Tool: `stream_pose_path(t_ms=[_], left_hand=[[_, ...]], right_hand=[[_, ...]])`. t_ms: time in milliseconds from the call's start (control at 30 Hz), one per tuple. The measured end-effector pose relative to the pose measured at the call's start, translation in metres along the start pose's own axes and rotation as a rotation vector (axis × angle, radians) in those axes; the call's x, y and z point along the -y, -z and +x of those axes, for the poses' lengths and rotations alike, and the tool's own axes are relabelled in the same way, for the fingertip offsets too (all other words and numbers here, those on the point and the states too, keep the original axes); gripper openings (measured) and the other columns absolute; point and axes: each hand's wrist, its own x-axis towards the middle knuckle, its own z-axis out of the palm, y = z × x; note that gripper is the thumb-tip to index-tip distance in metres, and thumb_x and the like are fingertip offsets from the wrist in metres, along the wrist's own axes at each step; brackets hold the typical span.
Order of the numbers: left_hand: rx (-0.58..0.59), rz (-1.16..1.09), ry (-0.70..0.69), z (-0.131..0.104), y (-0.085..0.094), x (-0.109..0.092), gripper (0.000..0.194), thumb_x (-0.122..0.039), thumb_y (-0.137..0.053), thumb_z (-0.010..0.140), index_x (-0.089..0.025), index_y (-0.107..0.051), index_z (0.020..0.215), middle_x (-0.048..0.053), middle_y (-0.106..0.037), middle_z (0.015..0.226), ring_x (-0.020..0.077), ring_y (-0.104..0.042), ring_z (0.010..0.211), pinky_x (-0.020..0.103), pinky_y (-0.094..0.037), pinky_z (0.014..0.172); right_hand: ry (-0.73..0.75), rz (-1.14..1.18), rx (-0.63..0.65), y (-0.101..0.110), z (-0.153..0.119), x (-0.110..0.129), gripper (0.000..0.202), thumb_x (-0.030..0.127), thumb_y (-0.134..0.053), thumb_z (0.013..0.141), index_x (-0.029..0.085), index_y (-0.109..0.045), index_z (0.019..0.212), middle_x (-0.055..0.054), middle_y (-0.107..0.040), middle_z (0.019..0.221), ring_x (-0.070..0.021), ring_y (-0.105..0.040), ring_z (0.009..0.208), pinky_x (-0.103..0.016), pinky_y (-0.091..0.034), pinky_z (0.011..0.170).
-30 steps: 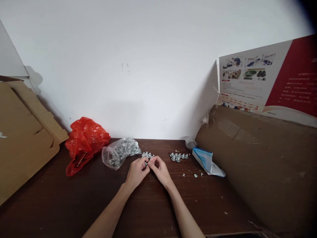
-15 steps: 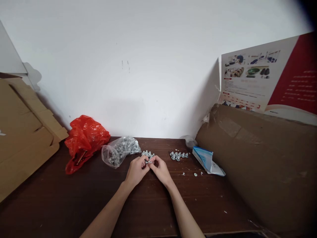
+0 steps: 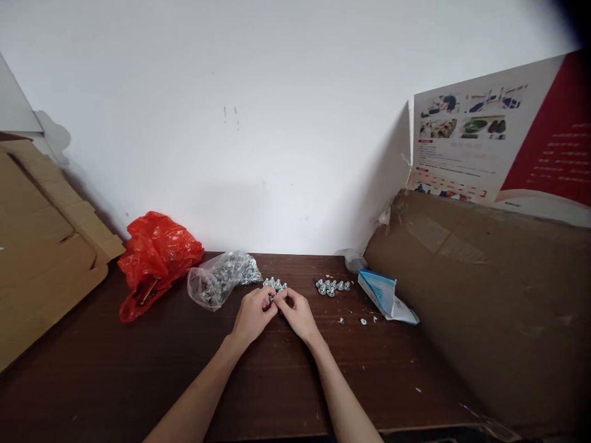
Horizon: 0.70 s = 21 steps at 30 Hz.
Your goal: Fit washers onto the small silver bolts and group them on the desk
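My left hand (image 3: 253, 314) pinches a small silver metal screw (image 3: 271, 298) between thumb and fingertips, most of it hidden. My right hand (image 3: 296, 312) meets it from the other side, thumb and forefinger closed at the piece's right end. Just behind my fingertips stands a cluster of silver screws (image 3: 275, 283), partly covered by the hands. To the right is a second group of silver screws with wide round heads (image 3: 331, 287). A clear plastic bag (image 3: 226, 278) full of small metal parts lies left of my hands.
A crumpled red plastic bag (image 3: 159, 252) sits at the left near an opened cardboard box (image 3: 50, 246). On the right lie a blue and white packet (image 3: 386, 296) and white scraps (image 3: 363, 321), beside a large brown carton (image 3: 462, 295). A white wall (image 3: 290, 123) rises behind the table (image 3: 272, 394).
My hands have drawn slightly closer together, and the fingers of the right now cover more of the screw. The whole view has shifted a little; the screw groups stay put.
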Motion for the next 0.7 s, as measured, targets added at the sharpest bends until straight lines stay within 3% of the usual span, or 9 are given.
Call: stream_pose_path(t_ms=[133, 300, 400, 600, 700], left_hand=[[0.003, -0.002, 0.002, 0.0006, 0.0001, -0.001, 0.01, -0.018, -0.053, 0.077, -0.018, -0.061, 0.083, -0.004, -0.043, 0.06, 0.0101, -0.043, 0.059, 0.02, -0.033, 0.058], [0.003, -0.016, 0.003, 0.0012, 0.0004, -0.0021, 0.011, -0.017, -0.052, 0.077, -0.018, -0.062, 0.083, -0.004, -0.042, 0.06, 0.0101, -0.043, 0.059, 0.02, -0.033, 0.057], [0.01, -0.015, -0.003, 0.0014, 0.0003, -0.0018, 0.012, -0.017, -0.053, 0.076, -0.018, -0.062, 0.083, -0.004, -0.043, 0.06, 0.0099, -0.043, 0.059, 0.02, -0.033, 0.057], [0.007, 0.013, 0.006, 0.0017, 0.001, -0.0021, 0.012, -0.017, -0.052, 0.078, -0.018, -0.063, 0.083, -0.005, -0.041, 0.058, 0.0096, -0.042, 0.057, 0.02, -0.032, 0.057], [0.025, 0.024, -0.002, 0.0017, 0.002, -0.0033, 0.01, -0.017, -0.053, 0.077, -0.018, -0.061, 0.081, -0.005, -0.041, 0.058, 0.0096, -0.041, 0.057, 0.02, -0.031, 0.057]], right_hand=[[-0.025, 0.08, -0.024, -0.0005, 0.0012, -0.0026, 0.017, 0.032, -0.059, 0.074, 0.018, -0.056, 0.082, 0.0, -0.06, 0.074, -0.0149, -0.054, 0.065, -0.026, -0.044, 0.065], [-0.034, 0.0, -0.017, -0.0005, 0.0012, -0.0015, 0.017, 0.033, -0.056, 0.077, 0.018, -0.056, 0.07, 0.0, -0.058, 0.066, -0.0148, -0.052, 0.061, -0.026, -0.043, 0.064], [-0.042, 0.037, -0.03, -0.0002, 0.0009, -0.0008, 0.011, 0.029, -0.058, 0.073, 0.018, -0.057, 0.077, 0.001, -0.059, 0.069, -0.0146, -0.053, 0.062, -0.025, -0.043, 0.063], [-0.055, -0.01, -0.024, 0.0003, 0.0012, -0.003, 0.023, 0.037, -0.055, 0.078, 0.018, -0.056, 0.066, 0.001, -0.057, 0.062, -0.0137, -0.051, 0.058, -0.025, -0.041, 0.06], [-0.046, 0.043, -0.038, 0.0007, 0.0013, -0.0033, 0.013, 0.031, -0.059, 0.074, 0.018, -0.057, 0.077, 0.002, -0.059, 0.069, -0.0141, -0.053, 0.061, -0.025, -0.043, 0.062]])
